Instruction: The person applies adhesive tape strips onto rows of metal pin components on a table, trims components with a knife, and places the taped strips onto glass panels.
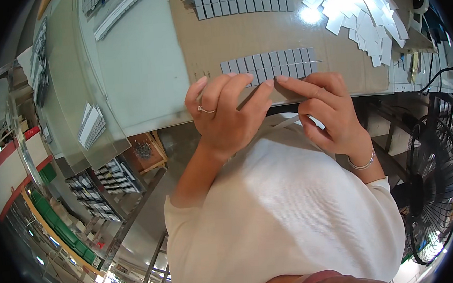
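A row of grey rectangular pieces (284, 64) lies side by side on the brown board in front of me, with a thin pale line running across it and sticking out at its right end. My left hand (229, 107) wears a ring. Its fingers are spread over the row's near left edge, thumb toward the middle. From the right, my right hand (331, 109), a bracelet at its wrist, reaches its index finger to the near edge, close to the left thumb. Its other fingers are bent and apart. Neither hand visibly grips anything; the exact fingertip contact is hard to make out.
A similar grey row (244, 0) lies farther back. Loose white cards (361, 16) are heaped at the back right. Grey strips (119, 14) and a small stack (92, 126) lie on the left. A black fan (429, 186) stands at the right, below table height.
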`<state>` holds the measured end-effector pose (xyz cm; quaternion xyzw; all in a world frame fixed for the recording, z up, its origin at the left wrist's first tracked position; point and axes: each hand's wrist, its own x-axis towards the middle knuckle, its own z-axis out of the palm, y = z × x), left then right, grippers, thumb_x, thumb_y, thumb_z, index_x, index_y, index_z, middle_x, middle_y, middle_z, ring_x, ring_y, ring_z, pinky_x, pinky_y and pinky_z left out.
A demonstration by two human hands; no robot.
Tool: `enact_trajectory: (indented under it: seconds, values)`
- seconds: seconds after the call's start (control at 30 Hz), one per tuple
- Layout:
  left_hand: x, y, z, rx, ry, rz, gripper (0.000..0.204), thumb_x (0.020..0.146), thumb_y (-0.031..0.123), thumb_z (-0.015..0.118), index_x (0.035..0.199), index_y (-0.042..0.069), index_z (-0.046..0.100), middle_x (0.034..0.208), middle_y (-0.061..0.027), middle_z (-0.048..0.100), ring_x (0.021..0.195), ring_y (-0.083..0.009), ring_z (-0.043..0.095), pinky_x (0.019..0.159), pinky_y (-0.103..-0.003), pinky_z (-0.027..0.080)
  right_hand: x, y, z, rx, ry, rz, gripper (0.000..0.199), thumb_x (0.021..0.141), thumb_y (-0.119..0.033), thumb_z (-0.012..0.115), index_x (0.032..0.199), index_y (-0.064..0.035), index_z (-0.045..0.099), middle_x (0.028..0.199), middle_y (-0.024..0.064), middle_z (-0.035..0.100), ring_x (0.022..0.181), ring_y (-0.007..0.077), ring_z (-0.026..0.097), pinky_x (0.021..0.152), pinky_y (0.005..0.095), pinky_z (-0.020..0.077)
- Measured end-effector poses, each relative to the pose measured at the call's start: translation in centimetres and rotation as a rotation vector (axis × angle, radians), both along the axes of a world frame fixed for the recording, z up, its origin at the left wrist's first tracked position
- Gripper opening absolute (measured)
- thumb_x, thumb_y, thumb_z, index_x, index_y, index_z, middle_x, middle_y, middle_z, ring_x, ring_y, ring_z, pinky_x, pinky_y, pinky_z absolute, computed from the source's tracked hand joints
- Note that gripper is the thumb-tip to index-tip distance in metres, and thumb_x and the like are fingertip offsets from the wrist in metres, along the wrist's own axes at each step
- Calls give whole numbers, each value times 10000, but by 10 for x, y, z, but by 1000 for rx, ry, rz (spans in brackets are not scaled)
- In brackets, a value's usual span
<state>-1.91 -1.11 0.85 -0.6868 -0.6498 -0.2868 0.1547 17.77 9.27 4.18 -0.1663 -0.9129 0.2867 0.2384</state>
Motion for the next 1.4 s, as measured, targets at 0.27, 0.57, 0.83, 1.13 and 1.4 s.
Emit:
enact_trajectory:
  seconds: [0.27,0.57,0.83,1.13,1.4]
  values:
    - [-3,-1,-4,-10,-1,-39,269,771,286,724,1040,282,742,1093,37,560,1078,-173,483,1034,-416,275,-1,1,1,-23,-5,-6,184,639,14,647,768,-56,536,1238,103,663,915,273,576,767,355,407]
    - [-6,-2,4,26,-63,-78,294,730,268,751,1022,240,721,1059,33,585,1011,-173,524,965,-409,318,3,4,8,-113,50,24,156,648,-6,664,770,-38,571,1216,129,669,920,293,572,780,355,438]
    - [2,-29,19,-61,-444,-228,223,626,166,799,813,142,680,886,28,621,854,-190,568,790,-354,330,21,5,26,-463,316,27,151,690,14,719,839,2,697,890,134,691,743,270,606,675,341,491]
    - [-11,-36,22,-174,-422,-291,215,616,156,791,787,128,663,881,13,629,852,-200,576,776,-359,355,18,6,26,-286,-1,-16,197,689,73,757,859,-6,698,761,75,653,677,225,616,594,299,471]
    - [-34,-23,9,-1,-287,-45,234,730,184,736,944,123,663,1043,-21,667,960,-232,597,851,-367,371,20,24,33,-685,199,-284,125,917,-32,643,993,15,730,792,16,652,689,65,570,580,185,433]
